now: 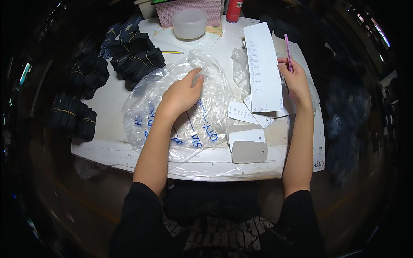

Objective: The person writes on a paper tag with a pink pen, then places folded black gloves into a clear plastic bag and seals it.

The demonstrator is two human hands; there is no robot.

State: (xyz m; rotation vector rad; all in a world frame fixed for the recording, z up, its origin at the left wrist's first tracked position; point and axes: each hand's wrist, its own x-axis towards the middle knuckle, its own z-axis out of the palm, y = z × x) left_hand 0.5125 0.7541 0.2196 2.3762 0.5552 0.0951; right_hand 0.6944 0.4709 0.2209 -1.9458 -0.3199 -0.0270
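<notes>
My left hand (180, 96) lies on a clear plastic bag (180, 133) with blue handwriting, its thumb and index finger stretched out and slightly apart; the other fingers are partly hidden. My right hand (297, 84) is closed around a pink striped pen (288, 51), which stands nearly upright. Between the same fingers is the right edge of a long white paper strip (263, 64) with handwriting. Beneath the strip's lower end lie white tags (241, 111) with writing and a punched hole. Nearer to me, a grey tag (249, 152) overlaps other white and grey tags.
Dark bundles (135, 60) tied with yellow bands are stacked on the left of the white table (112, 150). At the back stand a translucent bowl (189, 23), a pink patterned box (165, 15) and a red can (233, 10). A yellow pencil (173, 52) lies beside the bundles.
</notes>
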